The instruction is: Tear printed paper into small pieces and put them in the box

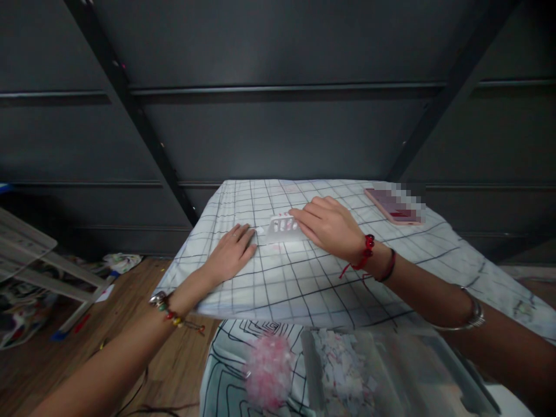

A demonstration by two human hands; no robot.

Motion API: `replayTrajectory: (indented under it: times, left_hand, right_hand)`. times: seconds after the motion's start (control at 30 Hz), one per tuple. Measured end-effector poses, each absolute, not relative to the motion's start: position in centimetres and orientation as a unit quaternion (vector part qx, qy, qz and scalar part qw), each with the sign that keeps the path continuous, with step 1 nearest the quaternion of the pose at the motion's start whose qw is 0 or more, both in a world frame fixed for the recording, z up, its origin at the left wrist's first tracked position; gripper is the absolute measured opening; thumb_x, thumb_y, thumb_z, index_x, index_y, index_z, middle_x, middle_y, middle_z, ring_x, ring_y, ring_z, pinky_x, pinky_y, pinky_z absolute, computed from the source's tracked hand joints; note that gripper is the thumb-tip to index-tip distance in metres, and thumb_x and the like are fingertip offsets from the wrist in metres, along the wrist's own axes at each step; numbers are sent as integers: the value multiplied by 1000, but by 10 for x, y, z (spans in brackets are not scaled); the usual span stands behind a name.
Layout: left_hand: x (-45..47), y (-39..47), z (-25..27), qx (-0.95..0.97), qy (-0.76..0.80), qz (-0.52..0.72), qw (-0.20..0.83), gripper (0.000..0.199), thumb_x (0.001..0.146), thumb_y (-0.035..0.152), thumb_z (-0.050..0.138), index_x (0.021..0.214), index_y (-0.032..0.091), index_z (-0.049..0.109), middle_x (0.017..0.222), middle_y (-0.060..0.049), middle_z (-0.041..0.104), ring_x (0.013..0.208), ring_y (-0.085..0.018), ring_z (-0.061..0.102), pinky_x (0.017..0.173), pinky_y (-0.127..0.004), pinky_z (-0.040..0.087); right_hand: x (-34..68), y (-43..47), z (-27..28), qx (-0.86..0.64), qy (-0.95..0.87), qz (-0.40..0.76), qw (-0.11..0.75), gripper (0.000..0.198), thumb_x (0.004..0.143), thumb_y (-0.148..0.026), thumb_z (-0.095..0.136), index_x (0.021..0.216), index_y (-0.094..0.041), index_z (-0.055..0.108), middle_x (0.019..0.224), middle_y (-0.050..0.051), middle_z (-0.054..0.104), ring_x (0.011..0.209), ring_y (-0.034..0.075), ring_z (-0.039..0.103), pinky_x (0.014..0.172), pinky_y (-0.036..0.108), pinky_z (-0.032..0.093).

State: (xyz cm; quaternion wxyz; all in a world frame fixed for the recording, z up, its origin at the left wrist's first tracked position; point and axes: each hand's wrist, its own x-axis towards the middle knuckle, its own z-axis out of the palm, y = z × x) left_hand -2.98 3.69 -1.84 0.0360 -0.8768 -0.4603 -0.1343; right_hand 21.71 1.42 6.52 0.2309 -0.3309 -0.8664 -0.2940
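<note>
My right hand (330,226) pinches the upper right corner of a small white card with a row of slots (280,233). The card leans upright on the checked cloth, and a little red shows along its top edge. Palm down, my left hand (231,252) rests on the cloth to the left of the card, its fingers stretched out. A small pale bit lies between my left fingertips and the card, too small to make out. My right fingers hide the card's right end.
A phone (393,207) lies at the back right of the cloth-covered table (278,284). In front are a pink bundle in clear plastic (270,370) and a clear plastic box (310,370) with many small paper pieces. A dark panelled wall (278,139) stands behind.
</note>
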Motion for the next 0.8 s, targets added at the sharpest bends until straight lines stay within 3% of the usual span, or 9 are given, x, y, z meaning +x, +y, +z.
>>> replayTrajectory:
  times: [0.33,0.6,0.8]
  left_hand:
    - [-50,3,-16,-881,-465,-79,21,67,90,58,18,134,10,32,142,-16,27,131,-30,18,103,-46,23]
    - [-56,-15,-13,-883,-467,-45,-7,65,90,59,22,139,17,25,144,-13,22,131,-32,18,102,-50,20]
    - [-55,-26,-11,-882,-469,-38,-7,65,90,59,22,138,16,25,144,-13,22,131,-32,17,102,-50,19]
  right_hand:
    - [223,-8,64,-317,-862,-287,274,25,86,-16,40,90,-13,64,64,2,57,66,15,42,62,30,27]
    - [213,-16,63,-340,-843,-352,224,24,85,-14,40,87,-15,64,62,3,55,66,16,39,61,30,22]
    - [216,-31,61,-330,-838,-362,240,24,86,-14,39,89,-13,63,62,3,55,65,16,39,61,31,22]
